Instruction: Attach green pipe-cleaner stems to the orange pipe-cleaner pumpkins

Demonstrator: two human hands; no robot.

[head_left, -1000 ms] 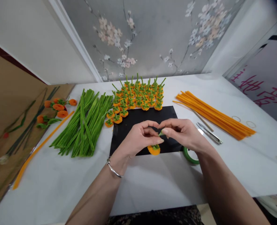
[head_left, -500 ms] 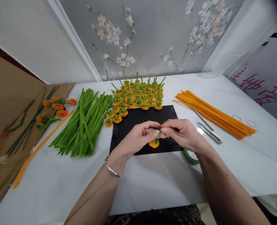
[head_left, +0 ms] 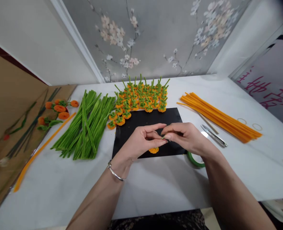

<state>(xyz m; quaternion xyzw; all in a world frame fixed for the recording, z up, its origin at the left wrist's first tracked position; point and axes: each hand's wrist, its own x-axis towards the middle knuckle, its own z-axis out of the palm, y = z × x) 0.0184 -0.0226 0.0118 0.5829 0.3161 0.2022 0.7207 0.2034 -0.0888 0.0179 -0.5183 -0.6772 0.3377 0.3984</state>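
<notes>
Over a black mat (head_left: 136,123), my left hand (head_left: 147,137) and my right hand (head_left: 187,135) meet fingertip to fingertip. Pinched between them is a short, thin green stem (head_left: 164,137), mostly hidden by the fingers. My right thumb and forefinger close on its end, while my left thumb presses against it from the other side. Just under my left hand shows an orange pipe-cleaner flower (head_left: 153,150), its top covered by the hand; whether it hangs from the stem or rests on the mat I cannot tell.
Finished orange flowers (head_left: 141,99) with upright green stems crowd behind the mat. Green pipe cleaners (head_left: 84,127) lie left, orange ones (head_left: 218,116) right. Small scissors (head_left: 214,136) and a green tape roll (head_left: 194,160) sit near my right hand. Orange blooms (head_left: 60,108) lie far left.
My left thumb and fingers have shifted and now cover the flower's green top. The orange flower has moved slightly left and down. My right hand stays at nearly the same spot, still pinching.
</notes>
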